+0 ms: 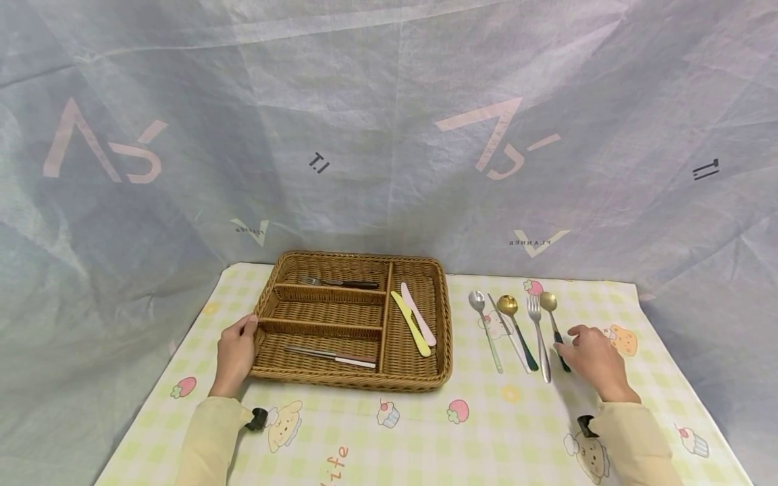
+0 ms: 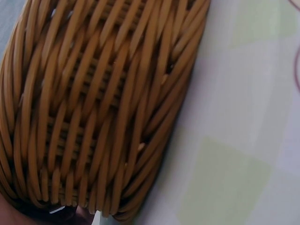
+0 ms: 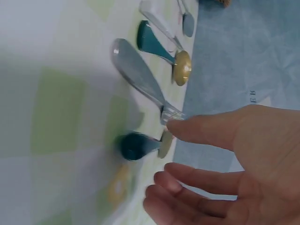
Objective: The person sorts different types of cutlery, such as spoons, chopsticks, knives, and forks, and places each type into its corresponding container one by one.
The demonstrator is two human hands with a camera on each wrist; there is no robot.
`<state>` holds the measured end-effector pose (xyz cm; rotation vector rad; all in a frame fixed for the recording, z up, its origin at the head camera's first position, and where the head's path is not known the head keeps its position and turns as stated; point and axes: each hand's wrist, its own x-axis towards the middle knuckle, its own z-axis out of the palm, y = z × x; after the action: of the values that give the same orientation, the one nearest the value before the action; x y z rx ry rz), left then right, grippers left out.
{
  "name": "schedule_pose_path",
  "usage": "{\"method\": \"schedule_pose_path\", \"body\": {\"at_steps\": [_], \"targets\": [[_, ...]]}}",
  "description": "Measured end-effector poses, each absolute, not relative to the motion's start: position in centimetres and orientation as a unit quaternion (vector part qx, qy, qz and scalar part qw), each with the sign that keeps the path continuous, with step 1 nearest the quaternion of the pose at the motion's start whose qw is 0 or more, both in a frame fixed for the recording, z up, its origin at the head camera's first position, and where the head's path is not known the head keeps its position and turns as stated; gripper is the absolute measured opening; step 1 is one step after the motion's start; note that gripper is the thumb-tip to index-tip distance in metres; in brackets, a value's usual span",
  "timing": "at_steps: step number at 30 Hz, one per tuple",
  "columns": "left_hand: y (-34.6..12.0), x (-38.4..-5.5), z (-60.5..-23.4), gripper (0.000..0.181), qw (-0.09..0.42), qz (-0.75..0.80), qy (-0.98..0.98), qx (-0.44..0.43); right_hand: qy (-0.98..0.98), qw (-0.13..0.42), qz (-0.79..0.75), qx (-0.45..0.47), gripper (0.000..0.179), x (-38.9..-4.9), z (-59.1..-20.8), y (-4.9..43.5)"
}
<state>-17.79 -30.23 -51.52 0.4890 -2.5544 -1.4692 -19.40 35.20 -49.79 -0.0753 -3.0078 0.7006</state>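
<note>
On the checked tablecloth (image 1: 419, 442): 1 wicker basket (image 1: 352, 382), left rim gripped by the left hand (image 1: 236, 352); to its right, 5 cutlery pieces (image 1: 521, 334); right hand (image 1: 595, 358), fingers parted, holding nothing, beside the rightmost gold spoon (image 1: 554, 324).

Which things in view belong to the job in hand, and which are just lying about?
Apparently the job's:
wicker basket, left hand at its rim
cutlery inside it
cutlery row beside it, right hand nearby

Just surroundings:
patterned tablecloth
grey backdrop cloth
</note>
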Motion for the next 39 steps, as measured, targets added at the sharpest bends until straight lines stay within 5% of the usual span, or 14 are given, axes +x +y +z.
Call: {"method": "schedule_pose_path", "body": {"at_steps": [5,17,39], "targets": [[-30.2,-17.7,-51.7,0.062,0.079,-0.494,-0.851,0.162,-0.974,-0.019,0.224,-0.025,0.045,-19.4,-50.8,35.5],[-30.2,-17.7,-51.8,0.060,0.087,-0.495,-0.848,0.167,-0.972,0.011,0.235,-0.021,0.026,-19.3,-51.7,35.4],[-30.3,-17.8,-51.5,0.062,0.068,-0.496,-0.850,0.166,-0.969,0.008,0.245,-0.033,0.023,-19.6,-51.3,35.5]]}}
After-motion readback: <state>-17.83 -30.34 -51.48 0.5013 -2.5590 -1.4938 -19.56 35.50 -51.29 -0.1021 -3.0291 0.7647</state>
